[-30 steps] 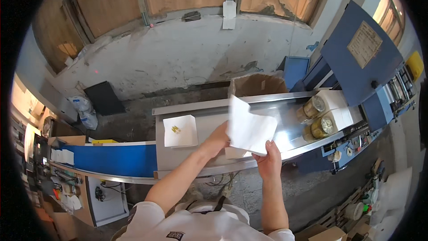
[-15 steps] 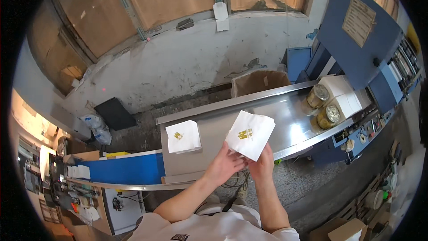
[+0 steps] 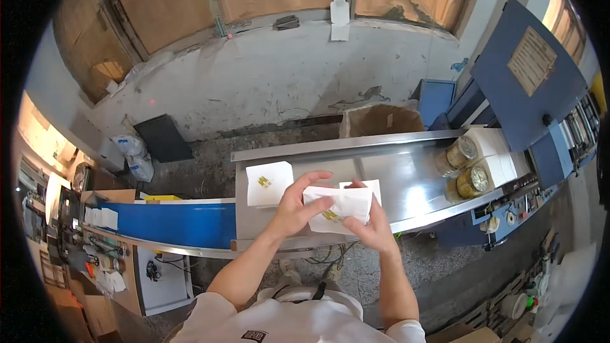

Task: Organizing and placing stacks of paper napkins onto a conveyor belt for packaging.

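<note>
Both of my hands hold a stack of flat white paper pieces [image 3: 343, 200] with a gold print, above the metal table. I cannot tell if they are bags or napkins. My left hand [image 3: 297, 206] grips the stack's left side, thumb on top. On the right side my right hand [image 3: 373, 227] is closed round it, thumb across the near edge. The upper sheets are bent, and the print is partly hidden. Left of my left hand, a second white paper stack [image 3: 269, 184] with the same gold print lies on the metal table [image 3: 406, 174].
A blue conveyor belt [image 3: 175, 223] adjoins the table's left end. At the right stand two jars [image 3: 471, 183], white paper blocks [image 3: 499, 168] and a blue machine [image 3: 527, 73]. Behind the table is a lined carton [image 3: 381, 117]; cables [image 3: 330, 257] lie on the floor.
The held stack has come lower and left, and now bends between my hands. My left thumb has moved on top of it. The view has shifted slightly.
</note>
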Available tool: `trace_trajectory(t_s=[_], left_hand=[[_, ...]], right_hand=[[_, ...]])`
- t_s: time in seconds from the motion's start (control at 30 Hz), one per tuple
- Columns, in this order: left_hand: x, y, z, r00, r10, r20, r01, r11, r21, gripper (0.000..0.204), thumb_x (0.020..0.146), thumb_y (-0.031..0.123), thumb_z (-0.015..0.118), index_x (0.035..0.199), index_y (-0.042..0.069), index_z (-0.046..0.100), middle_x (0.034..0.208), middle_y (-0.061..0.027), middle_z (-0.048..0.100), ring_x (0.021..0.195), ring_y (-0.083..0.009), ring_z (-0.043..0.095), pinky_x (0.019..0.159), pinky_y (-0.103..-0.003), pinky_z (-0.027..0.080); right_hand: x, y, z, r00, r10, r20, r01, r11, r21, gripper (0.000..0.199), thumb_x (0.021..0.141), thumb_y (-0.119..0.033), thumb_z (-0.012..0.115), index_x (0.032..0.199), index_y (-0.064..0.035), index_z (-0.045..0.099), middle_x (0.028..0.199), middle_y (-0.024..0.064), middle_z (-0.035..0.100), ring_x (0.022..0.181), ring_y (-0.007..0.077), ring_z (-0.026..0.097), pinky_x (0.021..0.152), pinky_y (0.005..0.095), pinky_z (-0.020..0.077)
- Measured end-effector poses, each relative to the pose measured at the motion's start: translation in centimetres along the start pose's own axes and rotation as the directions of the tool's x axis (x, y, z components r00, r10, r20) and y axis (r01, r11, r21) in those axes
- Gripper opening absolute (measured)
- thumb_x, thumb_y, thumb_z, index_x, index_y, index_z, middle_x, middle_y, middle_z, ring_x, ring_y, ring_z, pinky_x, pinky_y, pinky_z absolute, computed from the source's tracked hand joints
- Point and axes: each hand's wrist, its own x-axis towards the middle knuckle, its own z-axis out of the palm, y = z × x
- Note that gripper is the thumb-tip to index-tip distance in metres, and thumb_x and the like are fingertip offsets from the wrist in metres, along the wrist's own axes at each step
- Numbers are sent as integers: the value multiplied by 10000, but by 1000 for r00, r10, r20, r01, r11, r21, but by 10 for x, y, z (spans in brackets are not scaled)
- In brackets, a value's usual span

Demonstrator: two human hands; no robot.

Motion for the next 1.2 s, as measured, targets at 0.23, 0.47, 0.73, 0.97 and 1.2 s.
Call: trace_trajectory(t_s=[0.23,0.47,0.73,0.97,1.2], left_hand=[[-26,-24,-20,984,-16,-177,4,998,-68,723,881,88,696,1483,76,296,1246,-120,535,1124,-169,550,968,-311,447],[-43,-45,-73,954,-19,-300,1,998,-60,712,878,26,676,1466,-11,277,1186,-145,602,1033,-176,618,844,-295,528],[-29,-80,-180,855,-203,-478,180,979,-94,632,906,94,647,1429,-45,320,1202,-187,623,1023,-191,637,856,-299,521],[-25,-90,-210,852,-193,-487,258,964,69,606,893,124,651,1413,-44,389,1252,-193,603,1084,-244,621,903,-331,500],[-26,-86,-219,860,-191,-472,278,953,122,619,887,111,651,1413,-63,376,1243,-210,604,1080,-246,630,890,-333,508]], right_hand=[[12,0,47,991,114,-67,-112,993,32,408,907,-149,683,1241,28,531,1083,86,661,990,156,616,865,291,494],[45,22,90,951,288,-116,-269,951,151,346,946,-185,641,1197,28,540,1013,70,657,905,131,597,835,278,484],[109,57,141,851,520,76,-524,850,56,425,949,-176,606,1290,26,451,993,150,653,817,201,660,588,335,598],[122,83,152,872,489,2,-485,867,-116,442,914,-168,649,1266,61,512,949,157,669,768,179,657,563,303,586],[124,81,156,909,414,-43,-413,885,-214,428,900,-179,673,1227,69,550,896,127,685,709,145,649,534,271,547]])
